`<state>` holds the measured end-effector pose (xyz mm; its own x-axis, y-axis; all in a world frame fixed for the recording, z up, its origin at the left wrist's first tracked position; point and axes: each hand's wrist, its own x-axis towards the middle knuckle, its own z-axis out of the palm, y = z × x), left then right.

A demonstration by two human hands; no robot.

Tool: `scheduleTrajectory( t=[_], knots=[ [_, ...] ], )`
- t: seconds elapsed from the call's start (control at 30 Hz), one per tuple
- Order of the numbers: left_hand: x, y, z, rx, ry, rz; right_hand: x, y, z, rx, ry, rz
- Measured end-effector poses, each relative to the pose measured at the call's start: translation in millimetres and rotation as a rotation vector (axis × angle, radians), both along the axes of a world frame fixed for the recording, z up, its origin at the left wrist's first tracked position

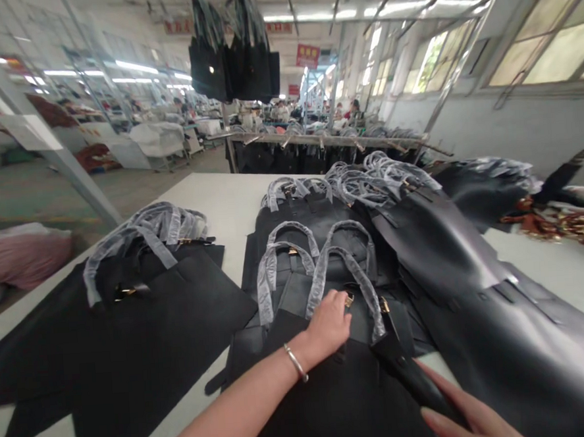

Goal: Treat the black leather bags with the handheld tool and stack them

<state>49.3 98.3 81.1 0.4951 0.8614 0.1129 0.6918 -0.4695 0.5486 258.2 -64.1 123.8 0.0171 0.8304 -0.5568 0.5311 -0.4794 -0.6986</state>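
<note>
A black bag (327, 401) lies in front of me, its two handles (356, 261) wrapped in clear plastic. My left hand (330, 321), with a silver bangle at the wrist, is closed at the bag's top between the handle ends, beside a gold clasp (349, 299). What its fingers pinch is hidden. At the lower right my right hand (462, 409) is wrapped round a black strap-like piece (431, 388), which reaches up to the right end of the front handle. A gold buckle (384, 304) shows just above that piece.
Black bags with wrapped handles are stacked on the pale table (211, 197) at left (169, 318), behind and at right (436, 229). Brown and gold pieces (564, 221) lie far right. A metal post (54, 141) stands at left; bags (233, 64) hang overhead.
</note>
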Motion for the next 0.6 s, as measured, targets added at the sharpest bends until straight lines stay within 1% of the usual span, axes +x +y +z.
scheduleTrajectory(
  t=[0.07,0.13,0.2,0.3,0.37,0.43,0.53,0.6],
  knots=[
    [15,21,1.9,0.009,0.130,0.018,0,-4,0.5,0.042,-0.011,-0.012],
    [27,35,1.4,0.007,0.218,0.028,-2,-6,3.1,0.132,-0.032,0.001],
    [35,44,-0.7,0.007,0.244,0.025,-2,-6,5.8,0.222,-0.056,0.019],
    [41,51,-3.1,0.003,0.262,0.013,-2,-8,5.7,0.255,-0.078,0.042],
    [42,55,-2.1,-0.011,0.256,-0.007,-1,-10,3.1,0.250,-0.078,0.038],
    [38,59,2.3,-0.032,0.239,-0.039,-2,-12,0.8,0.267,-0.072,0.019],
    [27,63,14.5,-0.068,0.216,-0.092,-4,-14,0.6,0.304,-0.092,-0.019],
    [14,64,24.5,-0.098,0.210,-0.115,-5,-14,2.5,0.306,-0.100,-0.020]
  ],
)
